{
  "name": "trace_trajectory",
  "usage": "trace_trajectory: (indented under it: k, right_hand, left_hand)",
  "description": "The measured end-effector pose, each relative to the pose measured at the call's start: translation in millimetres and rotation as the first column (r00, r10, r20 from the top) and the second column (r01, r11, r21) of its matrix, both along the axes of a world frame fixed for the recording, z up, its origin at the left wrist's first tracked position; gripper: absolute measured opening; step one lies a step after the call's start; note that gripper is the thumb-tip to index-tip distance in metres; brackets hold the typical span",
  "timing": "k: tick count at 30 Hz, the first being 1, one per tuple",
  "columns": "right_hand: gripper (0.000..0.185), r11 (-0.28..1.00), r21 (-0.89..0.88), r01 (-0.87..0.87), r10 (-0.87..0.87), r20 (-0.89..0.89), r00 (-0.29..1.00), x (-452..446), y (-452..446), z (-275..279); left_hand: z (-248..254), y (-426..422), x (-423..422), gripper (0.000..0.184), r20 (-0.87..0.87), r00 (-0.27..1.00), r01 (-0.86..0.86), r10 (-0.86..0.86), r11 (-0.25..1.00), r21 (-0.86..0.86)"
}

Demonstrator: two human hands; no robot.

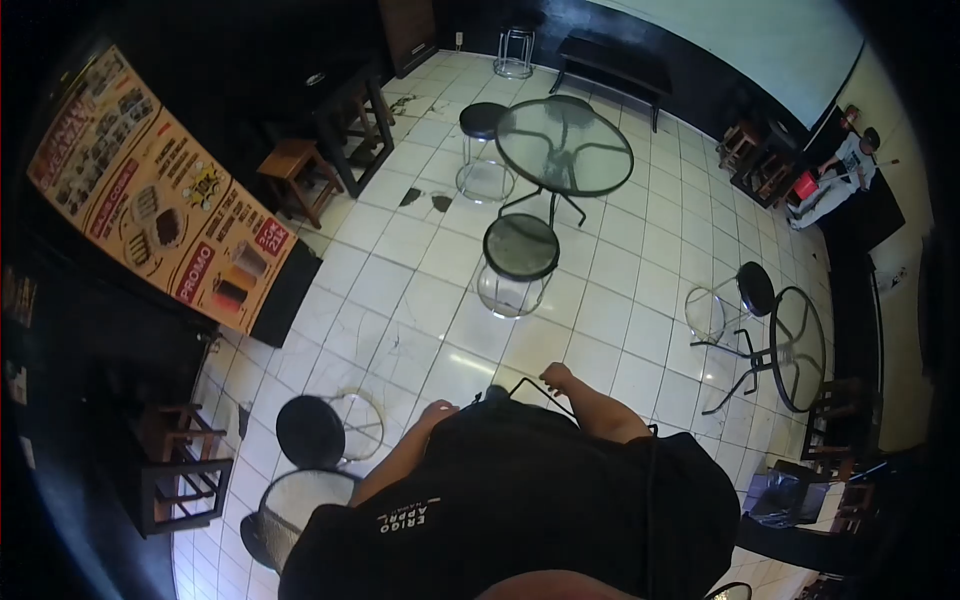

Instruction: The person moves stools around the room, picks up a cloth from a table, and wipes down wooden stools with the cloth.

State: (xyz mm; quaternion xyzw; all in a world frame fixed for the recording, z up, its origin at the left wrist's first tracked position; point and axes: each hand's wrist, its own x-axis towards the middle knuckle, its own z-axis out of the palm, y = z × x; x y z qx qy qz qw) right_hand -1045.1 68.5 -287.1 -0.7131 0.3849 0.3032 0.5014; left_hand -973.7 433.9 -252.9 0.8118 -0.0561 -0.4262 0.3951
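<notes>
My left hand (437, 410) hangs low at the front of my black shirt, partly hidden by it. Its fingers look loosely stretched, and nothing shows in them. On the other side, my right hand (555, 378) is held out over the floor with its fingers curled. Close to those fingertips a thin black cord (524, 380) makes a bent loop in front of the shirt; whether the fingers hold it I cannot tell. Ahead of both hands stands a round stool (521, 247) with a dark seat and chrome legs. Beyond it is a round glass table (565, 145).
Another stool (484, 121) stands by the glass table. A tipped stool (310, 431) lies at left, and a tilted glass table (798, 350) at right. A promo banner (160, 195) leans at left beside a wooden stool (295, 165). A person (850, 165) is at far right with something red.
</notes>
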Motion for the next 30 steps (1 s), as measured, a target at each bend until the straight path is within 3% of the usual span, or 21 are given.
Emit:
trace_trajectory:
  k: [1, 2, 3, 4, 5, 6, 7, 8, 9, 10, 12, 13, 15, 18, 20, 22, 24, 26, 28, 29, 30]
  right_hand:
    - [0.031, 1.0, 0.021, 0.02, -0.021, 0.039, 0.999, 22, -8, 4]
    - [0.031, 0.999, 0.018, 0.035, -0.036, 0.04, 0.999, 44, -16, 7]
    - [0.029, 0.996, -0.05, -0.074, 0.076, 0.039, 0.996, 63, -24, 9]
    - [0.028, 0.976, -0.118, -0.184, 0.188, 0.025, 0.982, 81, -32, 10]
    - [0.026, 0.973, -0.147, -0.18, 0.183, 0.006, 0.983, 98, -34, 17]
    - [0.026, 0.976, -0.148, -0.16, 0.162, 0.001, 0.987, 107, -35, 10]
    - [0.025, 0.969, -0.153, -0.192, 0.216, 0.159, 0.963, 118, -40, -18]
    - [0.025, 0.96, -0.168, -0.224, 0.268, 0.313, 0.911, 132, -46, -34]
    - [0.025, 0.963, -0.176, -0.205, 0.253, 0.318, 0.914, 145, -40, -23]
    - [0.026, 0.994, -0.098, -0.039, 0.045, 0.063, 0.997, 168, -25, 18]
    - [0.028, 0.985, -0.122, -0.121, 0.117, -0.034, 0.993, 191, -20, 12]
    - [0.028, 0.99, -0.118, -0.075, 0.071, -0.034, 0.997, 203, -14, 8]
    - [0.03, 0.987, -0.119, -0.105, 0.076, -0.224, 0.972, 231, -10, 7]
    - [0.031, 0.988, -0.056, 0.146, -0.152, -0.124, 0.981, 276, 14, 18]
    - [0.03, 0.972, -0.112, 0.207, -0.204, 0.036, 0.978, 309, 27, 26]
    - [0.028, 0.913, -0.022, 0.407, -0.402, 0.118, 0.908, 338, 41, 31]
    - [0.026, 0.902, 0.028, 0.43, -0.429, 0.157, 0.89, 360, 49, 22]
    - [0.025, 0.945, 0.009, 0.326, -0.326, 0.038, 0.945, 386, 45, 15]
    - [0.026, 0.923, 0.105, 0.37, -0.364, -0.072, 0.929, 410, 33, -3]
    - [0.027, 0.973, 0.105, 0.204, -0.199, -0.059, 0.978, 427, 20, -17]
    - [0.029, 0.937, 0.082, 0.339, -0.325, -0.149, 0.934, 452, 12, -1]
  left_hand:
    - [-5, -2, 28, 0.055, 0.039, 0.999, -0.01, 0.009, 1.0, 0.013]
    - [-11, -2, 51, 0.054, 0.035, 0.988, -0.152, 0.153, 0.988, -0.041]
    - [-27, 4, 70, 0.054, 0.016, 0.956, -0.29, 0.293, 0.953, -0.091]
    - [-7, 7, 91, 0.049, -0.025, 0.933, -0.36, 0.359, 0.928, -0.091]
    - [16, 15, 112, 0.04, -0.206, 0.881, -0.459, 0.426, 0.874, -0.159]
    - [47, 19, 132, 0.034, -0.273, 0.813, -0.567, 0.515, 0.807, -0.167]
    - [53, 27, 153, 0.035, -0.37, 0.728, -0.673, 0.578, 0.707, -0.219]
    - [48, 38, 180, 0.053, -0.464, 0.659, -0.733, 0.592, 0.643, -0.221]
    - [49, 44, 205, 0.054, -0.447, 0.636, -0.755, 0.629, 0.628, -0.19]
    - [46, 47, 236, 0.054, -0.444, 0.661, -0.731, 0.605, 0.653, -0.197]
    - [40, 56, 287, 0.055, -0.339, 0.703, -0.691, 0.626, 0.713, -0.117]
    - [39, 54, 314, 0.041, -0.332, 0.697, -0.698, 0.636, 0.707, -0.109]
    - [44, 45, 366, 0.04, -0.297, 0.796, -0.57, 0.527, 0.818, -0.075]
    - [53, 26, 437, 0.034, -0.262, 0.918, -0.323, 0.297, 0.945, -0.062]
    - [58, 5, 484, 0.033, -0.273, 0.94, -0.238, 0.205, 0.967, -0.095]
    - [58, -13, 525, 0.035, -0.296, 0.942, -0.193, 0.155, 0.976, -0.103]
    - [59, -39, 566, 0.034, -0.236, 0.972, -0.016, 0.005, 0.999, -0.045]
    - [59, -65, 603, 0.035, -0.225, 0.974, -0.012, -0.003, 0.998, -0.068]
    - [57, -88, 638, 0.035, -0.276, 0.96, -0.092, 0.045, 0.983, -0.158]
    - [55, -100, 655, 0.035, -0.282, 0.959, -0.079, 0.035, 0.986, -0.147]
    - [51, -111, 671, 0.035, -0.287, 0.957, -0.09, 0.042, 0.984, -0.156]
